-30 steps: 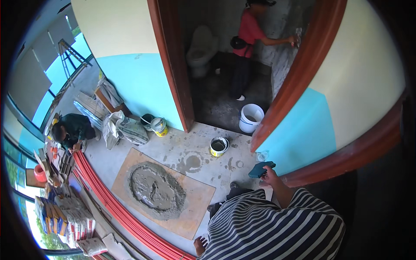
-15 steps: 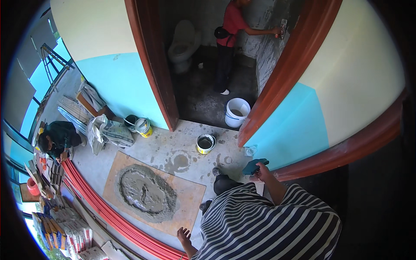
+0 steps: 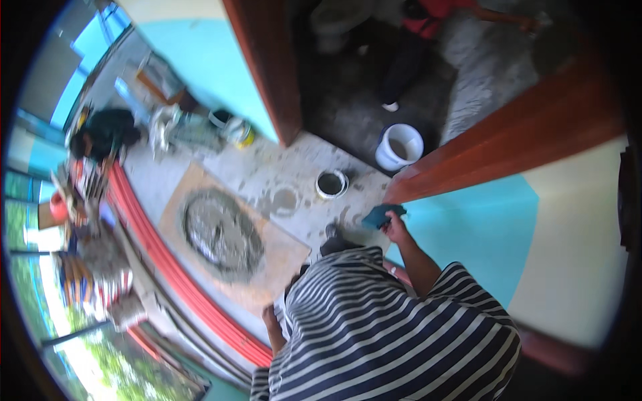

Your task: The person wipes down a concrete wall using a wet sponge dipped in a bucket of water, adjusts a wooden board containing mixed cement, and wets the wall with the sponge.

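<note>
Crouching co-worker in dark clothing (image 3: 110, 137), at far left. Bundle of long, thin red pipes (image 3: 160, 257), curving along the floor. Flat, rectangular tan board (image 3: 287, 252), carrying an oval mound of wet grey mortar (image 3: 224, 237). Person's left hand (image 3: 269, 315), near the board's lower corner; blurred, finger spread cannot be told. Small round white bucket with dark grey contents (image 3: 331, 196), on the floor. Flat dark-teal piece (image 3: 377, 216), raised before the striped shirt, gripped by the right hand (image 3: 396, 229), fingers closed on its edge. Larger white bucket (image 3: 387, 159), inside the doorway.
</note>
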Action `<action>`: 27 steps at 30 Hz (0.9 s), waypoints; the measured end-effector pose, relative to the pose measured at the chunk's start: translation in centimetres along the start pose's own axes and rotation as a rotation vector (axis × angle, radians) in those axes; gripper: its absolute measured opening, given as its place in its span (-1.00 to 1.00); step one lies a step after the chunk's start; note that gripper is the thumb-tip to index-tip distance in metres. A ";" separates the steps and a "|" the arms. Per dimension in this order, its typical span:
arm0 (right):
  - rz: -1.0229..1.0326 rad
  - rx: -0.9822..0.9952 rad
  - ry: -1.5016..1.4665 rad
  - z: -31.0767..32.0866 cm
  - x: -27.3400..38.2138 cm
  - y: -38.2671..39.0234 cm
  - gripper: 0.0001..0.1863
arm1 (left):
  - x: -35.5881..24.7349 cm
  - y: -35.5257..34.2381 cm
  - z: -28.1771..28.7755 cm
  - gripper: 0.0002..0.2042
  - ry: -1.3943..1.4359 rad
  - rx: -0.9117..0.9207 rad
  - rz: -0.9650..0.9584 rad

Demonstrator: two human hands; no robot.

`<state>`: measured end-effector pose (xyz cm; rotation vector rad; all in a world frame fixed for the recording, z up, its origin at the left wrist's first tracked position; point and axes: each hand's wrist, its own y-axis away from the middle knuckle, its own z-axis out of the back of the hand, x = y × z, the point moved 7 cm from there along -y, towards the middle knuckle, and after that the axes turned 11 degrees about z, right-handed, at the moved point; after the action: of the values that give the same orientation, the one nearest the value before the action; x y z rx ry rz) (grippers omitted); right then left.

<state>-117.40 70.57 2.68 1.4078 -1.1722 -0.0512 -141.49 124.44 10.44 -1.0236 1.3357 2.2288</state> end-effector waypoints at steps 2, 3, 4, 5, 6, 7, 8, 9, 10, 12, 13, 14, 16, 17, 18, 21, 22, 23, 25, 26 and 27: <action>-0.046 0.029 0.069 -1.8 1.9 -1.8 -0.67 | 0.7 -2.6 -2.3 -0.73 0.210 -0.052 0.446; -0.052 0.024 0.101 -2.6 2.3 -2.8 -0.66 | -0.6 -2.6 -3.0 -0.73 0.178 -0.090 0.426; -0.051 0.098 0.137 -3.9 2.9 -3.6 -0.65 | -2.7 -2.7 -4.1 -0.73 0.175 -0.097 0.392; -0.063 0.073 0.192 -5.4 3.2 -3.8 -0.65 | -4.6 -2.7 -5.1 -0.73 0.169 -0.104 0.386; -0.073 0.054 0.248 -7.5 3.3 -3.4 -0.65 | -6.0 -2.5 -5.7 -0.73 0.170 -0.104 0.356; -0.106 0.070 0.287 -9.5 3.1 -3.3 -0.65 | -7.4 -2.6 -6.5 -0.74 0.179 -0.079 0.322; -0.124 0.116 0.297 -11.6 2.6 -3.0 -0.65 | -8.6 -2.6 -7.3 -0.74 0.186 -0.052 0.285; -0.142 0.158 0.301 -13.4 1.8 -2.5 -0.64 | -9.7 -2.4 -8.2 -0.75 0.202 -0.029 0.281; -0.171 0.173 0.335 -15.3 1.0 -1.7 -0.64 | -11.1 -2.2 -9.4 -0.76 0.221 -0.007 0.274; -0.261 0.346 0.416 -19.7 -1.3 0.7 -0.65 | -13.4 -1.7 -11.6 -0.77 0.262 0.081 0.323; -0.292 0.410 0.445 -21.8 -2.6 2.3 -0.66 | -12.8 -2.0 -12.3 -0.73 0.273 0.148 0.308; -0.329 0.448 0.478 -23.6 -3.9 4.2 -0.66 | -12.0 -2.3 -12.8 -0.70 0.285 0.212 0.290; -0.368 0.612 0.470 -26.2 -6.3 6.8 -0.70 | -13.3 -2.0 -14.7 -0.65 0.369 0.225 0.405; -0.389 0.626 0.487 -26.5 -7.7 7.5 -0.70 | -14.1 -1.9 -15.2 -0.63 0.411 0.257 0.442; -0.413 0.691 0.499 -26.9 -9.2 8.3 -0.70 | -14.4 -1.9 -15.4 -0.62 0.451 0.294 0.475; -0.461 0.789 0.546 -28.1 -12.6 12.2 -0.70 | -12.6 -2.2 -14.6 -0.64 0.665 0.288 0.548; -0.473 0.811 0.572 -28.2 -13.6 13.7 -0.70 | -11.5 -2.2 -14.2 -0.64 0.670 0.283 0.553; -0.462 0.852 0.593 -28.1 -15.0 14.5 -0.70 | -11.2 -2.7 -13.1 -0.66 0.570 0.244 0.407; -0.449 0.854 0.635 -27.9 -16.6 16.5 -0.69 | -10.5 -3.2 -11.3 -0.67 0.460 0.225 0.269; -0.437 0.864 0.676 -27.7 -17.4 17.5 -0.69 | -9.1 -3.3 -10.8 -0.68 0.668 0.255 0.385; -0.421 0.844 0.685 -26.8 -18.3 17.5 -0.73 | -8.1 -3.3 -10.8 -0.68 0.867 0.295 0.507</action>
<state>-119.29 106.15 12.21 2.1500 -0.2865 0.6496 -129.59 117.32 11.16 -1.7845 2.4223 1.8118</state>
